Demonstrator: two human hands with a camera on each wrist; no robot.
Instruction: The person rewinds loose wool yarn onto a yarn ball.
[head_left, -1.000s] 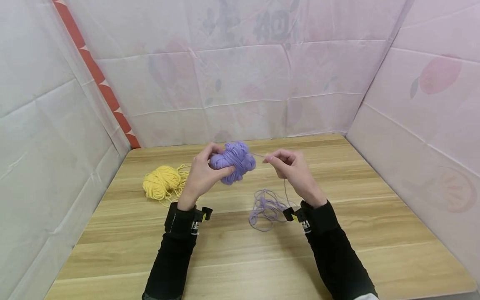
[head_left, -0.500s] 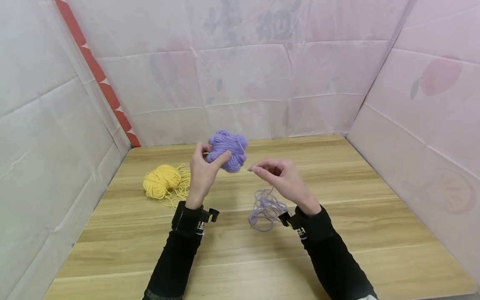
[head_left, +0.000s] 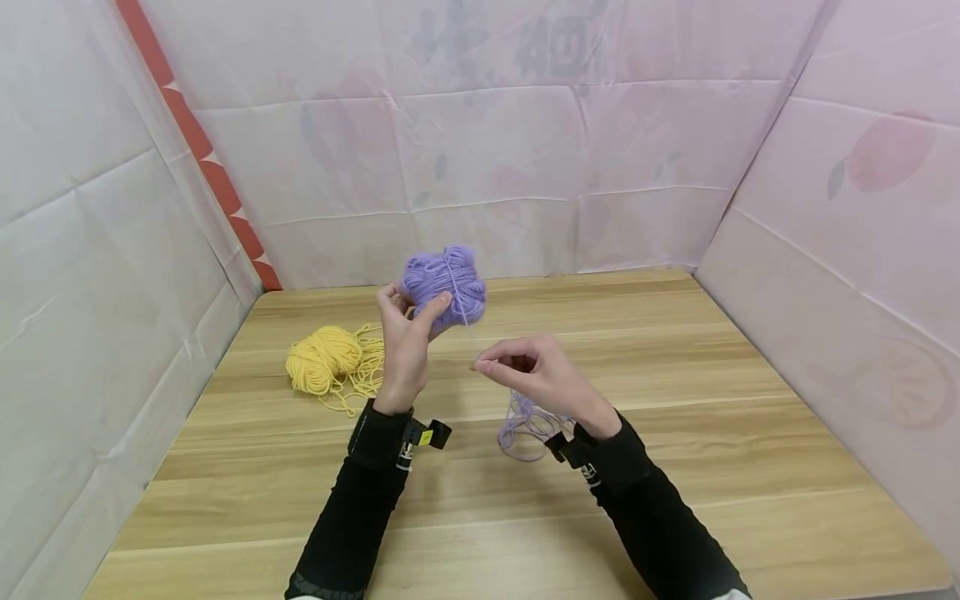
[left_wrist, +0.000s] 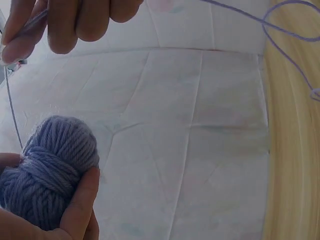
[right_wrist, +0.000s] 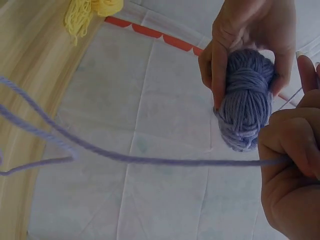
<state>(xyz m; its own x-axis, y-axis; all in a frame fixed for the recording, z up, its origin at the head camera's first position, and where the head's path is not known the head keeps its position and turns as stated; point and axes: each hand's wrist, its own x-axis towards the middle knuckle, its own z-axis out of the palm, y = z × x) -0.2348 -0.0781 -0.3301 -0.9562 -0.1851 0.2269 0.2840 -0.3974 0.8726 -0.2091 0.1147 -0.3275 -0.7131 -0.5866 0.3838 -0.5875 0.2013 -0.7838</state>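
A purple ball of yarn (head_left: 446, 283) is held up above the table by my left hand (head_left: 405, 350), thumb across its near side and fingers behind. Lower and to the right, my right hand (head_left: 536, 375) pinches a purple strand between thumb and fingertips. In the left wrist view the strand runs taut from the pinch down to the ball (left_wrist: 55, 165). On the other side of the right hand, the loose yarn (right_wrist: 150, 161) trails away in the right wrist view. Part of a loose purple tangle (head_left: 525, 429) lies on the table, partly hidden by the right hand and wrist.
A yellow ball of yarn (head_left: 322, 360) with loose strands rests on the wooden table (head_left: 480, 533) at the left, its right part hidden by my left hand. Pale printed sheets (head_left: 495, 158) wall the table at the back and both sides.
The purple ball has moved up and left and turned in my left hand, with a strand now lying across its front. My right hand has come left and down, still pinching the yarn.
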